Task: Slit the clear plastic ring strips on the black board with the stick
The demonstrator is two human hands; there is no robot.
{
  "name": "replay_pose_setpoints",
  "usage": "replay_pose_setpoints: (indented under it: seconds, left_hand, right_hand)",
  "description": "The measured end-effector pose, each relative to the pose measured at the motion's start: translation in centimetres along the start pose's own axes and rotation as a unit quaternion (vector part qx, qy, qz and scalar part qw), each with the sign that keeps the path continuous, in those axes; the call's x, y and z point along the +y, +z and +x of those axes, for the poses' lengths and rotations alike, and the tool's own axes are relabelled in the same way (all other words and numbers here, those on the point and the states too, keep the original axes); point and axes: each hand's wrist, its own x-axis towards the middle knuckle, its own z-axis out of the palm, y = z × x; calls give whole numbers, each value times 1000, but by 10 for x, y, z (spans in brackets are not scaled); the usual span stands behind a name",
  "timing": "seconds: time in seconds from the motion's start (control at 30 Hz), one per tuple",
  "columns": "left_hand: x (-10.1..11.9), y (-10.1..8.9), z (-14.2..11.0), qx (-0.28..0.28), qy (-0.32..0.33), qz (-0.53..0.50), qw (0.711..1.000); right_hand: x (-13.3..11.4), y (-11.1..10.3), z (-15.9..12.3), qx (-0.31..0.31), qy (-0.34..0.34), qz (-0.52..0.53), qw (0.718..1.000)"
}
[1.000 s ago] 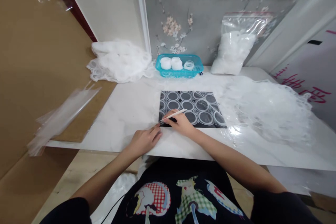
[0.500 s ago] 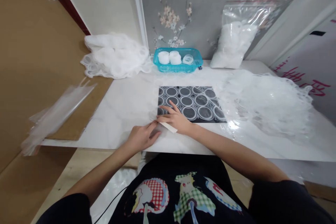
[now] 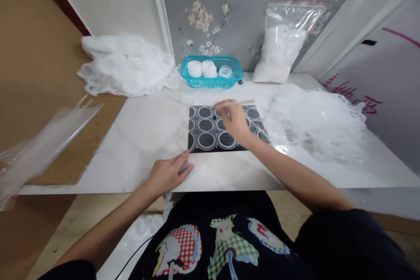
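Observation:
A black mat (image 3: 200, 140) patterned with clear plastic rings lies in the middle of the white table (image 3: 144, 131). My right hand (image 3: 233, 121) hovers over the mat, fingers closed on a thin pale stick (image 3: 241, 103) that points right. My left hand (image 3: 169, 173) rests on the table near its front edge, just left of the mat's near corner. Its fingers press flat on a clear film sheet that I can barely make out.
A teal tray (image 3: 212, 79) holding white rolls stands at the back. White netting heaps lie at back left (image 3: 121, 70) and right (image 3: 315, 118). A zip bag of white pieces (image 3: 278, 48) leans on the wall. Clear plastic sleeves (image 3: 46, 140) overhang brown cardboard on the left.
My right hand lifted from the mat's near left corner and moved up over the mat's far part, stick now pointing right. The left hand stayed near the front edge.

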Motion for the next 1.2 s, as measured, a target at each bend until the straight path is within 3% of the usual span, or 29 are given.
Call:
replay_pose_setpoints:
  seconds: [0.07,0.2,0.3,0.53,0.7,0.83,0.93,1.0,1.07,1.13,1.17,1.2]
  left_hand:
    - [6,-2,2,2,26,7,1000]
    - [24,-2,10,-27,78,37,996]
    - [35,1,17,-47,94,52,993]
    - [39,0,20,-71,79,41,994]
    - [40,0,21,-79,69,37,994]
    - [41,0,23,-77,63,23,995]
    - [40,-2,25,-84,65,10,994]
    - [38,-5,26,-98,65,5,993]
    - [37,-9,26,-113,64,6,991]
    - [37,-13,27,-123,68,15,990]
    - [37,-14,28,-124,74,19,989]
    - [39,-16,29,-122,85,22,989]
  right_hand:
    - [-10,4,-29,-65,3,88,994]
    - [-24,16,-72,-102,105,191,971]
    - [-22,19,-79,-119,130,190,966]
    - [-19,17,-78,-123,121,171,970]
    - [-21,15,-82,-131,82,130,979]
    - [-28,15,-88,-150,-30,17,988]
    - [-24,14,-75,-166,-103,-74,978]
    - [-12,6,-53,-112,-88,-119,983]
    - [6,-9,-29,17,-20,-147,989]
    - [23,-27,-15,157,70,-137,976]
    - [28,-35,-15,177,92,-118,973]
    - [31,-41,-20,160,97,-93,978]
